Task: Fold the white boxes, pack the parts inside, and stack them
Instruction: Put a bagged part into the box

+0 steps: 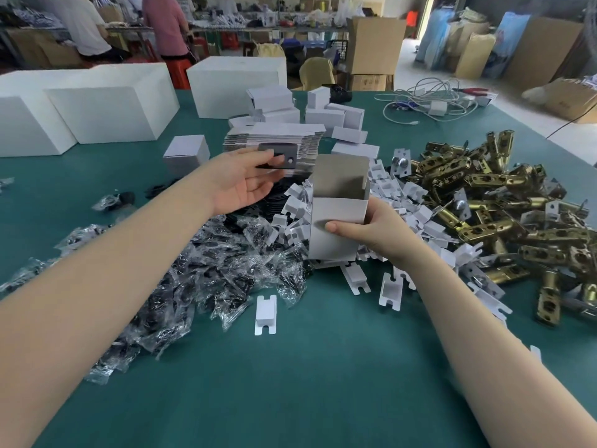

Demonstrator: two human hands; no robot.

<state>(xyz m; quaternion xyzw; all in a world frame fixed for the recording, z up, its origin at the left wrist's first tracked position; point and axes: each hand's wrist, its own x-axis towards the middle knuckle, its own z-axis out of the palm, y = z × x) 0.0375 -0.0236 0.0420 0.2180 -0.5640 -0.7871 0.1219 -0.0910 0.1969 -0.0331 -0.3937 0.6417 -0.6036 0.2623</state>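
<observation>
My right hand (374,232) grips a small white box (336,221) upright over the table, its top flap open and the grey inside showing. My left hand (245,181) pinches a dark flat metal plate (277,156) just left of the box's open top. Below lie piles of clear bags holding black parts (200,279), white card inserts (391,202) and brass latches (504,208). A stack of flat box blanks (274,137) lies behind my left hand, with folded small boxes (323,114) beyond it.
Large white cartons (106,111) stand at the back left of the green table (290,383). A tangle of white cables (426,101) lies at the back right. People work at benches in the background. Brown cartons stand on the floor to the right.
</observation>
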